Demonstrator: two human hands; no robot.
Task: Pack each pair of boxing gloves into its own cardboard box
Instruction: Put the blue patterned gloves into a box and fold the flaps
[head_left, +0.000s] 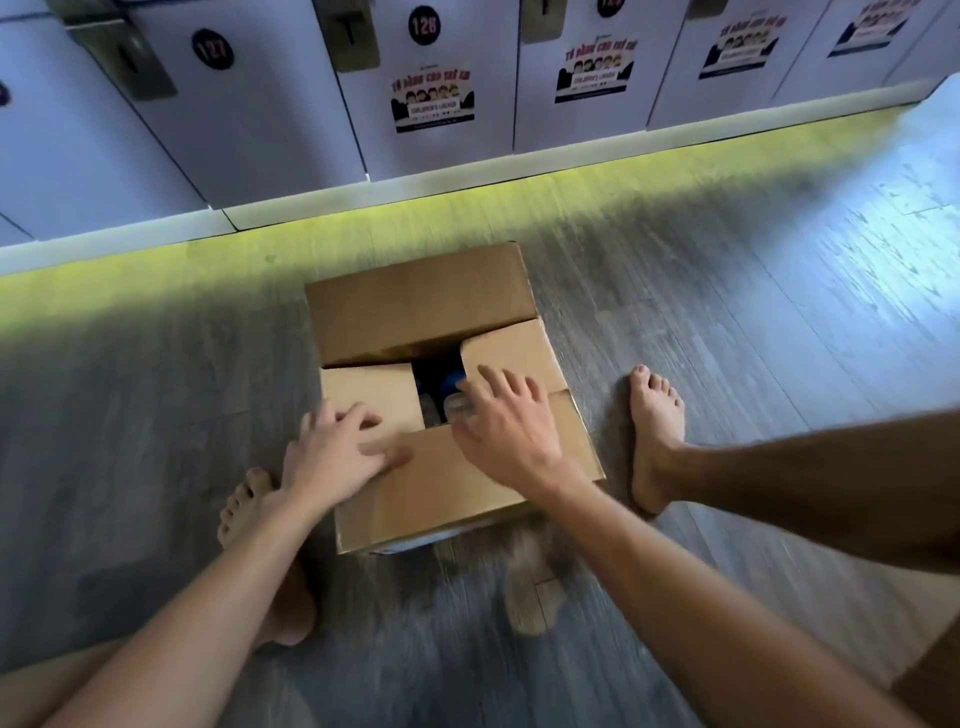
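Box almost shut. Left hand (335, 457) lies flat on the near-left corner of the cardboard box (415, 306), grip apart, pressing the flaps and holding nothing. Right hand (501, 428) is the same: fingers splayed, grip apart, palm down on the right flap. Between the two grips there's a gap in the flaps. Something dark blue shows inside, likely the gloves (451, 382), but it's blurred. My read: this pair is in and the flaps need closing. No other boxes in view. Beyond the grips: far flap down, floor (727, 338), lockers (249, 130).

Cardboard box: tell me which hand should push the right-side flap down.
Probably the right hand: its spread fingers lie on the right-side flap beside the gap. The left hand presses the near flap at its left end.
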